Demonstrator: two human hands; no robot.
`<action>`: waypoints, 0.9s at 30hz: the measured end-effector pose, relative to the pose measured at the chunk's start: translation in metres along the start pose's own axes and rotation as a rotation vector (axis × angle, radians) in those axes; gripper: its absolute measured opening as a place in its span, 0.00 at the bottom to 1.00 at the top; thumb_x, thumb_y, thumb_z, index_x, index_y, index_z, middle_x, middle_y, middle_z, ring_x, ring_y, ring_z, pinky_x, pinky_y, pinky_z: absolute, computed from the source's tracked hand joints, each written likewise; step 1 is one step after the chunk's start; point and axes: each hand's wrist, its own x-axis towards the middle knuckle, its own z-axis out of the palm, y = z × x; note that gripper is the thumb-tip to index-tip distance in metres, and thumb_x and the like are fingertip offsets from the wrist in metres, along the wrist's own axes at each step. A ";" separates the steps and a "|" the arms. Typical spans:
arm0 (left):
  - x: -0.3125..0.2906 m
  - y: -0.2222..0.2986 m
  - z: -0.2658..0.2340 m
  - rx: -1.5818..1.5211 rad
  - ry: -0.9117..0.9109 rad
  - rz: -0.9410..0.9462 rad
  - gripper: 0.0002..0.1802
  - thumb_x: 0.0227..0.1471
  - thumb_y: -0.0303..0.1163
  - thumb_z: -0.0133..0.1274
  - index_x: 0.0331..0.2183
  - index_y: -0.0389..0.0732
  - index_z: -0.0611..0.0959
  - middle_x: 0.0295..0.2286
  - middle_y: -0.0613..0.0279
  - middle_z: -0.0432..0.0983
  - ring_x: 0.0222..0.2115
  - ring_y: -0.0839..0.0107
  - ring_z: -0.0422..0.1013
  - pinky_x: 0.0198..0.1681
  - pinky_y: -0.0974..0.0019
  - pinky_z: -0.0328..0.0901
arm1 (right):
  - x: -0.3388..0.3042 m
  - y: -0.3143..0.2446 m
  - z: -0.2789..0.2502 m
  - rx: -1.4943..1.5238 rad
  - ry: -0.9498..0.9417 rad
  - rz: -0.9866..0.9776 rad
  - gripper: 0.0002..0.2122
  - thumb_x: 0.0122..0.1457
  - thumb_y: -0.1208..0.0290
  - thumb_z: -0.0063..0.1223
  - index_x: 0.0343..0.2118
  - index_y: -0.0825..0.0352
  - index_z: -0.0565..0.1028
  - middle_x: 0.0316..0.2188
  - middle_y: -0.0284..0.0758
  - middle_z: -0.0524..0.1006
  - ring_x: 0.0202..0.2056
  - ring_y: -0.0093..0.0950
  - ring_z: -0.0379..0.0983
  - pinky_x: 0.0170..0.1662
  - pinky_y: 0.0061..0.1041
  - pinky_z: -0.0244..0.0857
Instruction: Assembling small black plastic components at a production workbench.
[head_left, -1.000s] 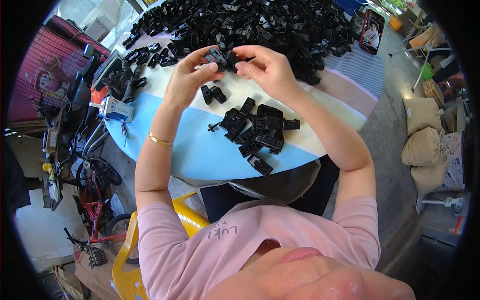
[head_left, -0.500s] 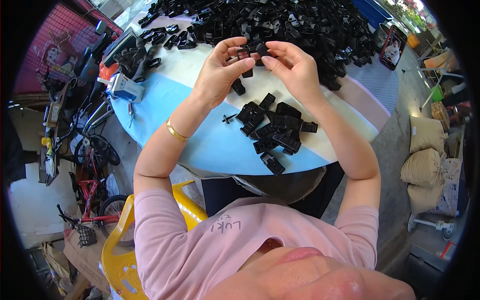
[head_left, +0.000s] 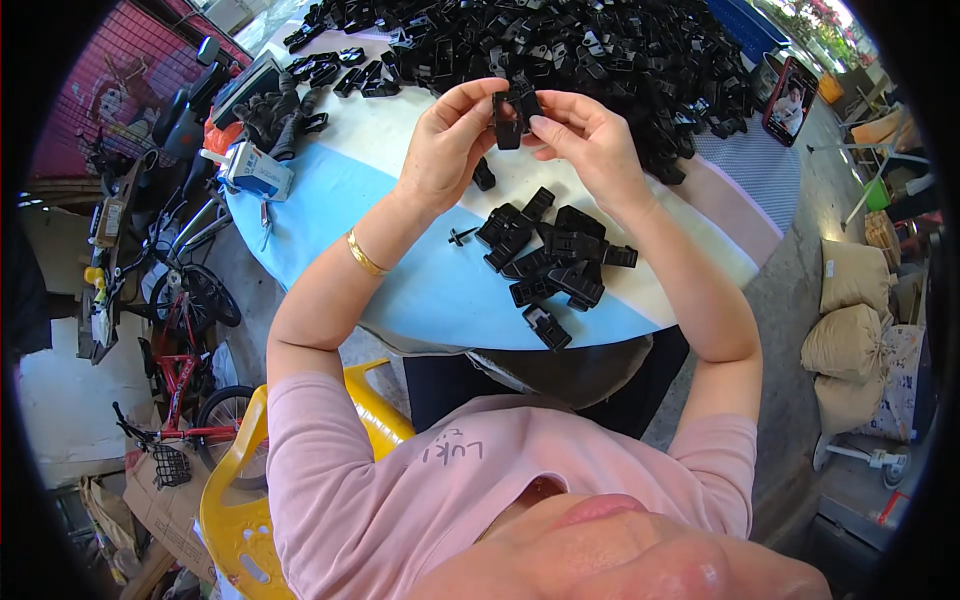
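Note:
Above the table, my left hand (head_left: 447, 145) and my right hand (head_left: 597, 150) meet on a black plastic part (head_left: 509, 125). My left fingers pinch its left side while the right thumb and fingers close on its right side; whether it is one piece or two joined pieces I cannot tell. Just below them lies a loose black piece (head_left: 484, 175). A small group of similar black plastic parts (head_left: 572, 245) rests nearer me, between my forearms. Left of that group is a thin, cross-shaped black piece (head_left: 462, 237). Beyond my hands spreads a large heap of black parts (head_left: 600, 60).
A striped cloth (head_left: 330, 230) covers the rounded table. On its left side are a blue-and-white box (head_left: 258, 172) and dark gloves (head_left: 272, 118). A phone (head_left: 789, 102) stands at the right edge. A yellow chair (head_left: 235, 490) is at lower left, sacks (head_left: 848, 335) at right.
The black part between my hands has turned and now shows a longer, upright face toward me. Both hands stay nearly in place, with my right fingers shifted slightly lower on it.

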 end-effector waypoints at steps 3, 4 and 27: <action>-0.002 0.003 0.004 0.079 0.011 0.002 0.13 0.57 0.27 0.44 0.44 0.35 0.73 0.34 0.62 0.73 0.36 0.76 0.70 0.43 0.72 0.66 | 0.000 0.003 -0.001 0.060 -0.027 0.025 0.17 0.56 0.74 0.52 0.47 0.75 0.68 0.38 0.39 0.75 0.35 0.24 0.75 0.35 0.18 0.70; -0.003 0.005 0.004 0.040 0.019 -0.038 0.14 0.56 0.27 0.44 0.44 0.34 0.73 0.33 0.62 0.73 0.36 0.76 0.70 0.42 0.72 0.66 | 0.001 0.003 0.000 0.046 -0.017 0.020 0.17 0.55 0.74 0.52 0.47 0.75 0.68 0.38 0.38 0.75 0.35 0.24 0.75 0.35 0.18 0.70; -0.001 -0.006 -0.008 0.234 0.147 -0.084 0.12 0.51 0.21 0.49 0.40 0.34 0.77 0.30 0.61 0.76 0.28 0.75 0.73 0.34 0.72 0.71 | -0.008 -0.003 0.007 -0.229 0.022 -0.205 0.15 0.49 0.77 0.59 0.42 0.71 0.73 0.33 0.35 0.78 0.33 0.19 0.74 0.37 0.17 0.68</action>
